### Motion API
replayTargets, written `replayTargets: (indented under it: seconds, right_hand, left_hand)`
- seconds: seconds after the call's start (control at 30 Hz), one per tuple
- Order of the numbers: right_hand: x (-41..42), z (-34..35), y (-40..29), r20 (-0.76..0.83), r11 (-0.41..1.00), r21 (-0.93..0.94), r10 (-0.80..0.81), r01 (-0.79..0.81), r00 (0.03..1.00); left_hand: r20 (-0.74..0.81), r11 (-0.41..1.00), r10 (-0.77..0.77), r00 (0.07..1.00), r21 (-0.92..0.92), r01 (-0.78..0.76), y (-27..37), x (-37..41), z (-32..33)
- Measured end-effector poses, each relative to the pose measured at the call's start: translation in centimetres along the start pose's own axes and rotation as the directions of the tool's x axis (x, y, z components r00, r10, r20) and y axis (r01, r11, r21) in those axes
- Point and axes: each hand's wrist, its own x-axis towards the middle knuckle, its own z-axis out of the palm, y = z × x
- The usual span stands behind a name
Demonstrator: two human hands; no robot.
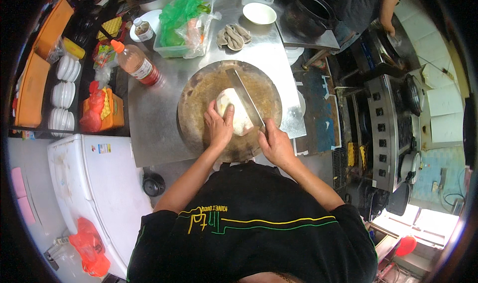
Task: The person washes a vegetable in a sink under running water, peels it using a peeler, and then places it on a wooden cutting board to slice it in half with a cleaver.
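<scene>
A large pale, whitish piece of food point(232, 111), its kind unclear, lies on a round wooden chopping block point(198, 92) set on a steel table. Against its left side rests my left hand point(219, 128), thumb on top and fingers curled along the edge. My right hand point(275, 141) grips the handle of a cleaver point(244, 98); the broad blade slants up and to the left, along the right side of the pale piece. Whether the edge has entered it, I cannot tell.
Beyond the block lie a crumpled grey cloth point(234, 37), a white bowl point(260, 13) and a plastic tub point(175, 53) with green and clear bags. A red-capped bottle point(140, 65) stands left. Another person point(351, 14) works at the upper right, near a stove point(382, 130). A white refrigerator point(108, 171) is at left.
</scene>
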Motion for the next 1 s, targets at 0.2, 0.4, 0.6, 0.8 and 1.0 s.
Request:
replayTargets:
  seconds: [0.2, 0.4, 0.6, 0.8, 1.0]
  right_hand:
    - [-0.4, 1.1, -0.4, 0.03, 0.998, -0.066, 0.017, -0.015, 0.999]
    - [-0.7, 1.8, -0.6, 0.015, 0.996, -0.086, 0.005, -0.003, 1.0]
    - [-0.7, 1.8, -0.9, 0.03, 0.992, -0.123, 0.043, -0.039, 0.999]
    - [-0.7, 1.9, -0.1, 0.062, 0.989, -0.135, 0.076, -0.067, 0.995]
    - [-0.8, 2.8, 0.5, 0.041, 0.998, -0.056, 0.022, -0.02, 0.999]
  left_hand:
    - [0.031, 0.999, 0.014, 0.999, -0.029, -0.013, -0.4, -0.1, -0.4]
    - [0.053, 0.998, 0.014, 0.998, -0.067, -0.011, -0.8, -0.1, -0.7]
    - [-0.174, 0.929, 0.336, 0.926, -0.103, -0.356, 1.9, 2.1, -3.2]
    - [0.126, 0.471, 0.878, 0.462, -0.048, -0.881, 12.8, 3.0, -5.1]
    - [0.525, 0.41, 0.75, 0.402, 0.107, -0.906, 12.5, 2.7, -1.0]
